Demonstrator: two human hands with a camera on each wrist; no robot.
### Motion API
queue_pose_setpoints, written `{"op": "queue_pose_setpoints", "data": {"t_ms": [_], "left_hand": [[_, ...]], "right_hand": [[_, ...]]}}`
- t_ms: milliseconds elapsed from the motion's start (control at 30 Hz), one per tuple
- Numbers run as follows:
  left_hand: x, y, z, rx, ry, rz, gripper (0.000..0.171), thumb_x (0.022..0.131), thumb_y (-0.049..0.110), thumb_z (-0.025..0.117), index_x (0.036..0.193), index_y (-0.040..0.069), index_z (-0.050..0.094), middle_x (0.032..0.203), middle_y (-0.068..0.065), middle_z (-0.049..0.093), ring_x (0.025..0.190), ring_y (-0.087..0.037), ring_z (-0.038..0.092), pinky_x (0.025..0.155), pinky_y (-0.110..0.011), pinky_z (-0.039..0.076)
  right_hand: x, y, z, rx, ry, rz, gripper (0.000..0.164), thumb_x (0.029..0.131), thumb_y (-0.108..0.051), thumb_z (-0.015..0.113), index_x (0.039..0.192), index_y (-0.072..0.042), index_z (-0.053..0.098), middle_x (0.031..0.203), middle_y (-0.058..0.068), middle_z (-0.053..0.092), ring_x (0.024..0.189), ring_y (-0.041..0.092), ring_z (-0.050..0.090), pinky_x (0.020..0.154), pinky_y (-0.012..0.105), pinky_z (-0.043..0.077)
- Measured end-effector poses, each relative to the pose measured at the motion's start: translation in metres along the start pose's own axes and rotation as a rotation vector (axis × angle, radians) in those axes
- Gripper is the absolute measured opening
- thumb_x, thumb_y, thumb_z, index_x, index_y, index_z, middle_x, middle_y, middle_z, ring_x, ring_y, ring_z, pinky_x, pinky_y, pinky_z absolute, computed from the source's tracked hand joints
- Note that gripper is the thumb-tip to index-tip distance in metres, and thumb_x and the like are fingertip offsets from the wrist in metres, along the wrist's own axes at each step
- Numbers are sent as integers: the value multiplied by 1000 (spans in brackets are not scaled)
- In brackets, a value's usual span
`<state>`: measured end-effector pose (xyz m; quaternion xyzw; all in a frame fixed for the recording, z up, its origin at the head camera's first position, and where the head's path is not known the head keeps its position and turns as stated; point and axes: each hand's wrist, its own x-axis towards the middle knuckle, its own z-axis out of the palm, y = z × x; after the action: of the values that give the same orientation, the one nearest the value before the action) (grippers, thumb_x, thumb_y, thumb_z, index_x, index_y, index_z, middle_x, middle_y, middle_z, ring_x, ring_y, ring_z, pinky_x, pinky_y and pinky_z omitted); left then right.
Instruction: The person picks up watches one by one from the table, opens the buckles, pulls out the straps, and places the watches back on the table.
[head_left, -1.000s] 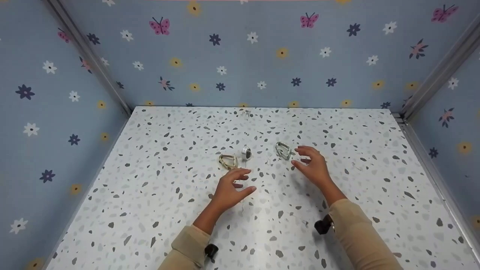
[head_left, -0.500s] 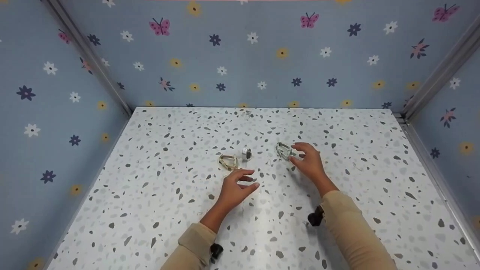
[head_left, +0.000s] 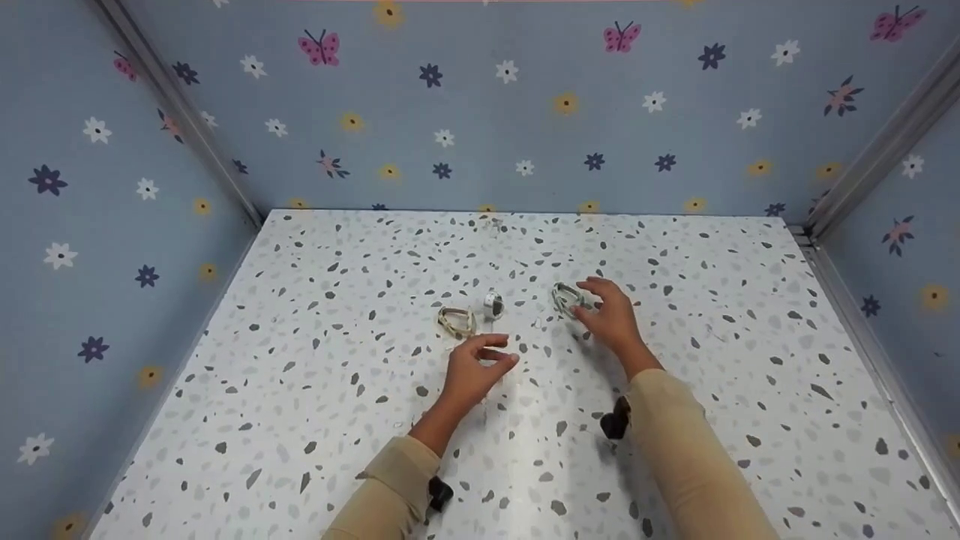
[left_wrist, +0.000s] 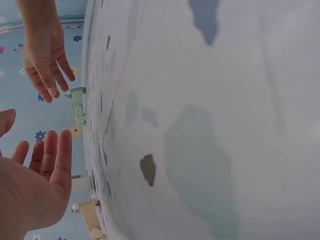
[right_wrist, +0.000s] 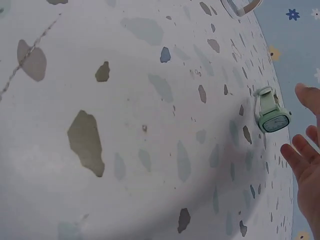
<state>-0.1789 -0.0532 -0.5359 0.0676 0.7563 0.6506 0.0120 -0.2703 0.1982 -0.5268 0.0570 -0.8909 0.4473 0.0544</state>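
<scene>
Just left of your right hand (head_left: pixel 612 319), a green watch (right_wrist: pixel 271 109)

Its fingers are parted, holding nothing; your left hand (head_left: pixel 472 373), also empty, is farther off. On the table (head_left: pixel 300 375), the watch's strap loop (right_wrist: pixel 268 101) slants from far left to near right, its grey dial (right_wrist: pixel 276 123) rimmed dark.

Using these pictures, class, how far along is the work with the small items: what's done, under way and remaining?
Done: nothing looks finished; the green watch, beige band and small white object all rest on the table.
Under way: the right hand is at the green watch, its grip apparently not closed.
Remaining: apparently the beige band and white object, unheld; the left hand is empty nearby.
</scene>
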Motion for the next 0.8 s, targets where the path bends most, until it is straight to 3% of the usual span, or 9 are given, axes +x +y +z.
{"op": "queue_pose_setpoints", "data": {"t_ms": [100, 333, 467, 700, 800], "left_hand": [[1, 4, 0, -40, 6, -37, 38, 86, 11, 76, 118, -5, 65, 116, -23, 62, 97, -30, 65, 73, -32, 57], [-9, 38, -4, -71, 8, -62, 32, 86, 5, 74, 115, -6, 66, 115, -27, 61, 97, -35, 64, 71, -27, 56], [-9, 37, -2, -77, 14, -69, 32, 85, 4, 74, 114, -6, 66, 115, -28, 61, 96, -34, 64, 69, -26, 56], [-9, 37, 0, -83, 3, -72, 33, 85, 4, 74, 115, -7, 66, 116, -29, 60, 97, -36, 64, 69, -26, 56], [-9, 37, 1, -86, -4, -79, 33, 86, 6, 73, 116, -6, 65, 117, -28, 60, 98, -36, 64, 69, -26, 56]], "right_hand": [[2, 0, 3, -28, -12, 21, 44, 86, -5, 73, 128, 3, 61, 141, 24, 47, 133, 36, 41, 102, 44, 45], [3, -4, 10, -94, -40, 36, 46, 86, -5, 74, 129, -1, 61, 145, 21, 44, 135, 36, 40, 107, 44, 40], [2, -5, 13, -113, -51, 35, 48, 85, -5, 74, 131, -2, 60, 148, 20, 41, 134, 36, 41, 108, 45, 39], [2, -5, 17, -157, -118, 46, 53, 86, -5, 74, 136, -2, 56, 151, 20, 36, 140, 37, 31, 116, 49, 22], [2, -4, 18, -189, -157, 35, 53, 88, -8, 72, 137, 0, 53, 150, 22, 37, 140, 38, 31, 116, 47, 24]]}}
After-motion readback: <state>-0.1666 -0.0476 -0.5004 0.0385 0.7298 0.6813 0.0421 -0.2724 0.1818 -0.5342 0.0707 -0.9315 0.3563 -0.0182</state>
